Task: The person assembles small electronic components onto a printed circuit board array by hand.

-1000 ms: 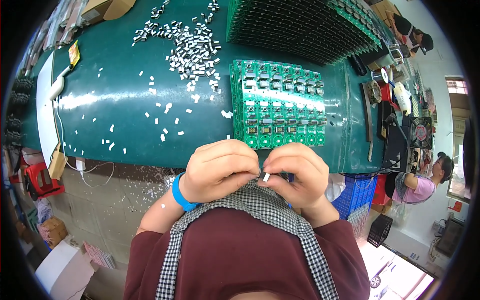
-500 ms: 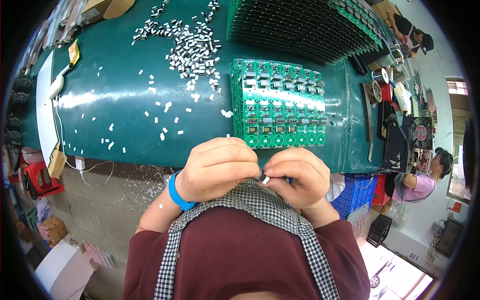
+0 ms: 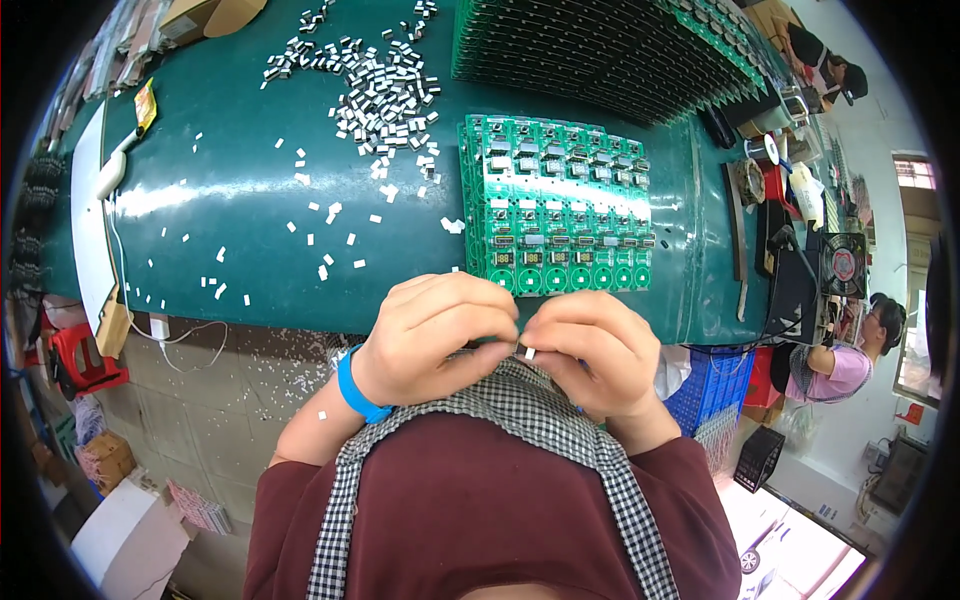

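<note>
Close in front of my apron, my two hands meet with the fingertips almost touching. My right hand (image 3: 598, 350) pinches a small black-and-white block (image 3: 529, 353) between thumb and forefinger, its white face showing. My left hand (image 3: 436, 335), with a blue band at the wrist, is closed in a pinch right beside the block; whatever its fingertips grip is hidden. Just beyond the hands lies a stack of green circuit boards (image 3: 560, 215), the top panel carrying rows of small parts and a few digit displays. Similar black-and-white blocks form a loose pile (image 3: 390, 100) farther left.
White slips (image 3: 322, 272) are scattered over the green tabletop (image 3: 260, 180) and the floor. A tall stack of boards (image 3: 600, 50) stands at the back. Tools, a wire spool (image 3: 762, 150) and a fan (image 3: 842, 265) crowd the right. Another person (image 3: 840, 370) sits at far right.
The block has turned slightly in my right fingers, so its white face stands more upright and less black shows. Both hands stay nearly in place.
</note>
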